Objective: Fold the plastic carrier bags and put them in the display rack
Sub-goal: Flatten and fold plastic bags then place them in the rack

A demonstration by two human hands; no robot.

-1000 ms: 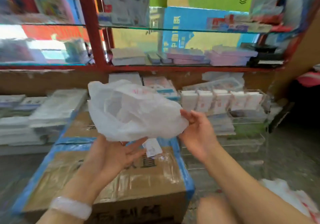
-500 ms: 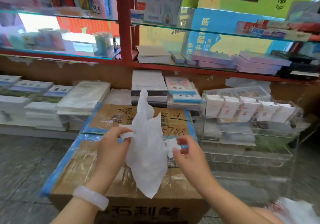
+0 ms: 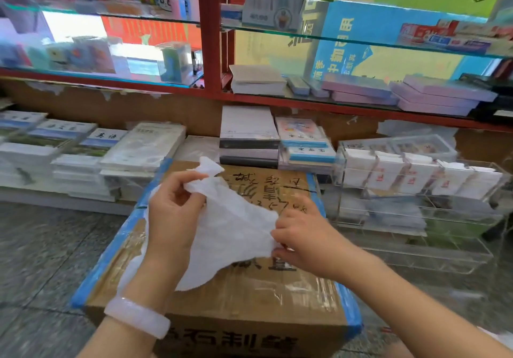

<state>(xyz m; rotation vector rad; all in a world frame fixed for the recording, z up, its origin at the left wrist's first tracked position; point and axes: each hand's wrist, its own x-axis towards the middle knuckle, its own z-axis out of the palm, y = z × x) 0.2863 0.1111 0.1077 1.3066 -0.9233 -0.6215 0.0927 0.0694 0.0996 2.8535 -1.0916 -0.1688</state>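
A crumpled white plastic carrier bag (image 3: 227, 235) is stretched between both hands above a taped cardboard box (image 3: 249, 296). My left hand (image 3: 173, 210) pinches the bag's upper corner, fingers curled round it, and the rest of the bag drapes down over the wrist. My right hand (image 3: 299, 235) pinches the bag's right edge lower down. To the right stands a clear acrylic display rack (image 3: 416, 208); folded white bags (image 3: 410, 174) fill its top row.
Stacks of books and notebooks (image 3: 111, 158) line the low ledge behind the box. Red-framed glass shelves (image 3: 211, 52) rise above with more stationery. Grey tiled floor (image 3: 41, 246) lies to the left. Another white bag (image 3: 499, 338) peeks in at the bottom right corner.
The puffed-up bag was collapsed and hung upright between the hands; now it is pulled out sideways, the left hand high at a corner and the right hand lower. The view moved closer to the box.
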